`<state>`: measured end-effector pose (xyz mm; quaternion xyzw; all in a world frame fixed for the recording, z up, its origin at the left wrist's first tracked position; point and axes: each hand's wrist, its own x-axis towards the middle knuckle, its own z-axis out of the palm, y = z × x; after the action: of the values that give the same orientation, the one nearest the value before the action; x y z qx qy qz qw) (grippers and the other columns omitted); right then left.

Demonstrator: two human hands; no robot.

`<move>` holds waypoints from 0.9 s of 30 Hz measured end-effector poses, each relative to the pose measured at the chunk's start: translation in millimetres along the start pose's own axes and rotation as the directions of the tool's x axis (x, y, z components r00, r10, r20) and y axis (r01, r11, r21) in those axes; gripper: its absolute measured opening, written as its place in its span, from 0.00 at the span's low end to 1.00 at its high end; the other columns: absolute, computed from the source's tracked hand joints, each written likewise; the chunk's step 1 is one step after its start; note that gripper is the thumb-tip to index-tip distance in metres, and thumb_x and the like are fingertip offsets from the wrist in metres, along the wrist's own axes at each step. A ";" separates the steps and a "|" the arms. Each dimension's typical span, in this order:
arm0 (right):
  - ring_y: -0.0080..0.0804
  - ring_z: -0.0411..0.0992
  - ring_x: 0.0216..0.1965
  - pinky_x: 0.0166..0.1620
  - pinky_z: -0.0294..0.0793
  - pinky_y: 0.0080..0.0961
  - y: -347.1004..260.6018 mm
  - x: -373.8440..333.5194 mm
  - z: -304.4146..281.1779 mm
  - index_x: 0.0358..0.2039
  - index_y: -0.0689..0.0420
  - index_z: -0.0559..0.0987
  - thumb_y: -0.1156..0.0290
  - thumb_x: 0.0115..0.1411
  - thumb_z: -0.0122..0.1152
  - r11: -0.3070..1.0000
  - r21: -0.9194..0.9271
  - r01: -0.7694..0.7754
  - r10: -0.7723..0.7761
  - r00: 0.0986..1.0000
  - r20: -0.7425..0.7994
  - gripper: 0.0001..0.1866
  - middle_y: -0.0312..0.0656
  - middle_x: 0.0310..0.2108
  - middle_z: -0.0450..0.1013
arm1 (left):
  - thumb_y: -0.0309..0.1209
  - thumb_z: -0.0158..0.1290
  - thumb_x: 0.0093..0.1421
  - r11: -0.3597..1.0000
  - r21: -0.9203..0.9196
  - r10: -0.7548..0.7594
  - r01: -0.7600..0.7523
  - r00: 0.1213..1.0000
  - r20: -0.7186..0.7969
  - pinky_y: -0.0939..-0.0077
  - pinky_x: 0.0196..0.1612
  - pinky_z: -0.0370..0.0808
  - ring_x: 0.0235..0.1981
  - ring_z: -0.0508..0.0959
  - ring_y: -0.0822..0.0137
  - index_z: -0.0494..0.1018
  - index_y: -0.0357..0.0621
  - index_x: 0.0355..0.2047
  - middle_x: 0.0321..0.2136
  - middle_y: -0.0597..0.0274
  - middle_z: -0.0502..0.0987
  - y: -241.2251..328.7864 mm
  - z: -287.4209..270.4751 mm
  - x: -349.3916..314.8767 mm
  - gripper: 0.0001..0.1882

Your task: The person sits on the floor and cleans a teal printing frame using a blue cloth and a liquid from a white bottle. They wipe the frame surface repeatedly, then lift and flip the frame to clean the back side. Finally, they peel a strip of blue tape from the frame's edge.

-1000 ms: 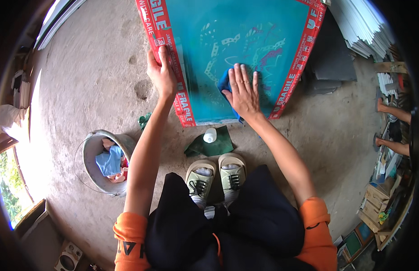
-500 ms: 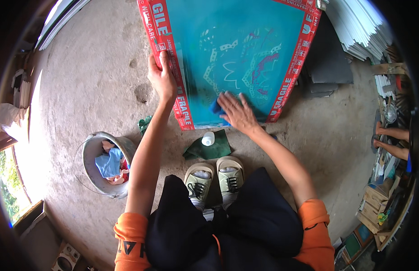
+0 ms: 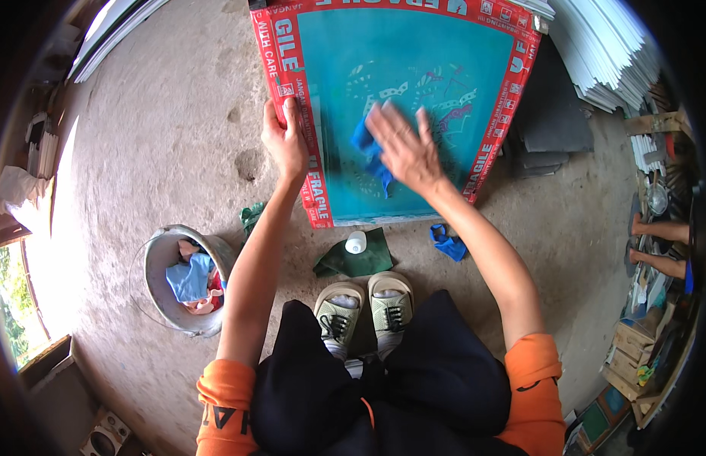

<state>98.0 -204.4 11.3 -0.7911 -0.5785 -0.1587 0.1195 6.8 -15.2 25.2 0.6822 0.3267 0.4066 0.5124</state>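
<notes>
A screen-printing frame (image 3: 486, 144) with a teal mesh and red tape along its borders stands tilted in front of me. Its left edge is gripped by my left hand (image 3: 287, 146), thumb on the face and fingers wrapped round the side. Flat against the mesh, my right hand (image 3: 407, 156) presses a blue cloth (image 3: 361, 138); its fingers are extended and slightly blurred. Part of the cloth is hidden under that hand. Pale and pinkish pattern marks show on the mesh around it. Below the frame, a white bottle (image 3: 356, 242) rests on a dark green cloth (image 3: 374, 258).
A grey bucket (image 3: 159, 292) holding rags stands at the left. Another blue cloth (image 3: 448, 243) lies right of the green one. Stacked white sheets (image 3: 604, 53) and dark panels (image 3: 550, 106) are at the far right. Another person's legs (image 3: 661, 228) show at the right edge.
My right hand and the blue cloth have moved up the mesh. Fewer pale marks show there now. The frame appears slightly lower, and the second blue cloth has come into clear view.
</notes>
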 end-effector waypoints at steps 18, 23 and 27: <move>0.24 0.43 0.66 0.65 0.37 0.45 -7.6 14.9 4.4 0.63 0.47 0.53 0.64 0.53 0.53 0.983 -0.058 0.176 -0.171 0.982 0.082 0.36 0.29 0.65 0.46 | 0.41 0.38 0.65 0.997 -0.054 0.053 -0.052 0.999 0.010 0.76 0.26 0.66 0.21 0.67 0.73 0.69 0.39 0.41 0.20 0.62 0.71 -9.6 -0.9 2.3 0.18; 0.18 0.41 0.66 0.66 0.32 0.45 11.6 5.8 11.7 0.63 0.43 0.51 0.61 0.54 0.49 0.871 -0.207 0.446 -0.431 0.895 0.117 0.36 0.23 0.65 0.45 | 0.41 0.36 0.66 0.996 -0.058 0.069 -0.067 0.997 0.017 0.76 0.27 0.66 0.21 0.68 0.73 0.69 0.40 0.43 0.21 0.62 0.71 -11.1 1.8 -1.1 0.19; 0.22 0.41 0.66 0.65 0.34 0.47 23.7 78.8 -39.4 0.63 0.46 0.51 0.62 0.52 0.56 0.980 -0.198 0.039 -0.063 0.991 -0.116 0.39 0.30 0.65 0.45 | 0.41 0.35 0.66 0.998 -0.059 0.007 -0.005 1.000 0.027 0.76 0.26 0.66 0.21 0.68 0.73 0.69 0.40 0.44 0.21 0.62 0.70 -11.2 -1.2 1.4 0.20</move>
<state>138.2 -157.2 78.1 -0.7728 -0.5719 -0.2656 0.0724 6.1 -10.5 14.9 0.6732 0.3055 0.4085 0.5354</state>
